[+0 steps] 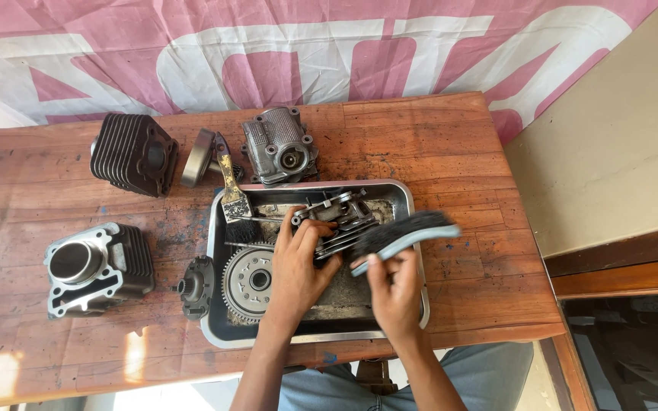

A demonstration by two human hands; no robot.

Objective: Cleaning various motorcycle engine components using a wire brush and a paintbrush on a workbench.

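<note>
tray: we see a metal tray (409, 199) on the wooden counter (451, 144).
left hand (298, 266): over tray middle, fingers curled on a small metal part (338, 215).
right hand (394, 293): over tray's right half, closed round a brush (405, 232), bristles touching the part.
in tray: clutch gear (249, 281) at left, paintbrush (234, 199) leaning on the far-left rim.
left of tray: two finned cylinders (135, 154) (94, 268).
behind tray: cylinder head (279, 146).

Worn brown wooden table (451, 144) backed by a pink-and-white cloth banner (329, 53). At ten o'clock, a black finned engine cylinder (132, 154); at nine, a grey cylinder block with open bore (97, 268). At twelve, a grey cylinder head (278, 146), a steel ring (197, 157) and a wooden-handled paintbrush (234, 199). A small dark hub (195, 286) lies left of centre.
</note>
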